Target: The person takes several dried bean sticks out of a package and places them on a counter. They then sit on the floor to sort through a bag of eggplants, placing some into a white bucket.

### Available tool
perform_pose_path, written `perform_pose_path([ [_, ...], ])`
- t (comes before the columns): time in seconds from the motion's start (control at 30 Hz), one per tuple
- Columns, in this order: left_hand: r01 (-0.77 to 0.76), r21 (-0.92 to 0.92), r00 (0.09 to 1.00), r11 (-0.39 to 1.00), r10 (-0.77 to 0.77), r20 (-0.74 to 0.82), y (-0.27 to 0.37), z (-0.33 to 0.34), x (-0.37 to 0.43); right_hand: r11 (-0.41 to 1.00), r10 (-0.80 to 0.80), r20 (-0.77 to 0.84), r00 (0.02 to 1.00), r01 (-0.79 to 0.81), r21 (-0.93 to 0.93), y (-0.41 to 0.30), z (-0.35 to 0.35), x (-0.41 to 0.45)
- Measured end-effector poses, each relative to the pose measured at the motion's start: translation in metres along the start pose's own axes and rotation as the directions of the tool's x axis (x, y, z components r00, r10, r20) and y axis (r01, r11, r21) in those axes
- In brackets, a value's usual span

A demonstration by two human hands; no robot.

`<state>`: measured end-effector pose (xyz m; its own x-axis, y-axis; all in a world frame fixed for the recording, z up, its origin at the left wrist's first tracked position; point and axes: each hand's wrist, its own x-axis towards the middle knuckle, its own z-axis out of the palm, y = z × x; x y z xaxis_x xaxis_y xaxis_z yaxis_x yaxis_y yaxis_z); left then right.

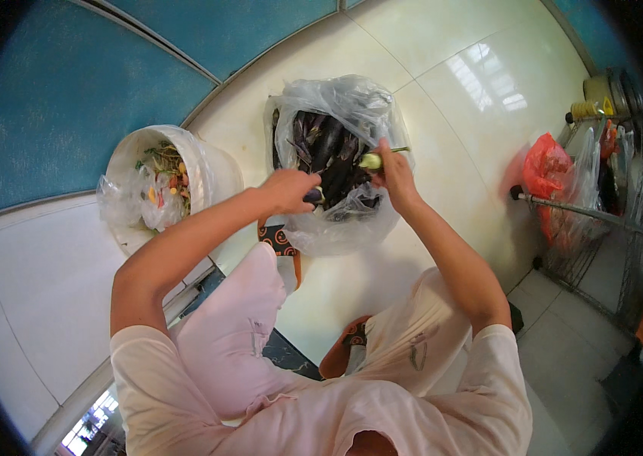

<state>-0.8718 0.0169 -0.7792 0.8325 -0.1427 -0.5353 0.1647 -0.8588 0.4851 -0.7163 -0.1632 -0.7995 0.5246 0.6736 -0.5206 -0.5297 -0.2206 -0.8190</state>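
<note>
A clear plastic bag point(335, 97) stands on the floor before me, its mouth folded back around several dark purple eggplants point(327, 142). My left hand point(290, 192) is over the bag's near left part, its fingers closed around a dark piece that looks like an eggplant end point(314, 195). At the bag's right side my right hand point(394, 174) grips a small pale green piece with a thin stem point(371, 162), perhaps an eggplant top. The palms and parts of both held pieces are hidden by the fingers.
Left of the bag, a white bucket point(220, 174) lined with clear plastic holds vegetable scraps. Blue cabinet doors point(87, 102) rise behind it. At the right, a metal rack point(583, 211) bears a red plastic bag point(546, 165). My slippered feet are close to the bag.
</note>
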Motion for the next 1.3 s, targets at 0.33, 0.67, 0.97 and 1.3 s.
perform_pose_path([
  [0.33, -0.228, -0.264, 0.903, 0.937, 0.305, 0.302, 0.056, 0.079, 0.012, 0.137, -0.005, 0.366, 0.931, 0.363, -0.922, 0.063, -0.013, 0.008],
  [0.67, -0.239, -0.199, 0.885, 0.95, 0.298, 0.358, 0.078, 0.079, -0.013, -0.148, 0.03, 0.447, 0.894, 0.447, -0.882, 0.062, -0.004, -0.015],
  [0.97, -0.357, -0.109, 0.865, 0.928, 0.373, 0.335, 0.09, 0.091, -0.025, 0.845, 0.489, 0.562, 0.667, -0.204, -0.494, 0.033, -0.022, 0.006],
  [1.3, -0.474, 0.062, 0.869, 0.878, 0.456, 0.192, 0.123, 0.075, -0.027, -0.005, -0.025, 0.137, 0.99, 0.137, -0.991, 0.068, 0.01, 0.006],
])
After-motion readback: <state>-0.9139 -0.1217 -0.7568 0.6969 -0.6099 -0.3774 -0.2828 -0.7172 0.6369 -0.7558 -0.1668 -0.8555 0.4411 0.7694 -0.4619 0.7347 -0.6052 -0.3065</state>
